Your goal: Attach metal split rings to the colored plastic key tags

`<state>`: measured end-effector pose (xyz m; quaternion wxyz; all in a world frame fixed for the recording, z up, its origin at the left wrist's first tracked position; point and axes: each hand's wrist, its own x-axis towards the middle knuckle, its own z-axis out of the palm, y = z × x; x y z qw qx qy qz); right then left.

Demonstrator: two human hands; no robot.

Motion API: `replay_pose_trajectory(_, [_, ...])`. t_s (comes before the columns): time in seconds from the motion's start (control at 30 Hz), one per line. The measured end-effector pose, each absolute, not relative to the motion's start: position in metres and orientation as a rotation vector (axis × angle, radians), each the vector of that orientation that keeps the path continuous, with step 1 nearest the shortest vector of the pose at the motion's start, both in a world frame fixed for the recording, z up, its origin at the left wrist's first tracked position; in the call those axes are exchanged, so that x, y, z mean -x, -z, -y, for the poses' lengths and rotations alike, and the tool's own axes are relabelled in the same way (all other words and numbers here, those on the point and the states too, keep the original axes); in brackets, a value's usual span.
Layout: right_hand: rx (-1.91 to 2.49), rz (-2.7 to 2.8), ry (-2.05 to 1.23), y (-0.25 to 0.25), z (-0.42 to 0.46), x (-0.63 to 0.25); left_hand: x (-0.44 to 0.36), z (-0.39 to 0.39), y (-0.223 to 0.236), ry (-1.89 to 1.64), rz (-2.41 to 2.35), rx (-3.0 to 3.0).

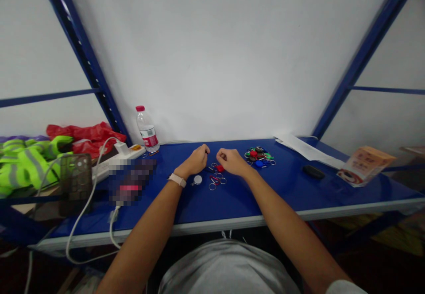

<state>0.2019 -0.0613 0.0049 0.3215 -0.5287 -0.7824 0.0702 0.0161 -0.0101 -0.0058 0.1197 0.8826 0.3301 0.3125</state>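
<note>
Being curled nearly shut | left hand (195,160), right hand (233,161) | any grip cannot be told | red key fob (219,168) being kept just beside right hand on blue shelf (229,196)

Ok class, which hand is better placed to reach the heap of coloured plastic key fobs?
Probably the right hand: it rests nearest the heap of coloured plastic key fobs, while the left hand lies farther off, beyond the red plastic fob.

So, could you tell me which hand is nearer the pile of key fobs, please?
Right: the right hand is just left of the key fob pile; the left hand is farther left.
</note>
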Motion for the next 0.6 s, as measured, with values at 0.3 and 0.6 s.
replay_pose_trajectory(0.3, [1.385, 2.056, -0.175, -0.0034, 0.0603, -0.2027, -0.0158, 0.0081, 0.0077, -0.872, -0.993, -2.557])
replay_pose_trajectory(0.6, [1.398, 2.054, -0.180, -0.0032, 0.0600, -0.2023, -0.0147, 0.0053, 0.0110, -0.846, -1.005, -2.576])
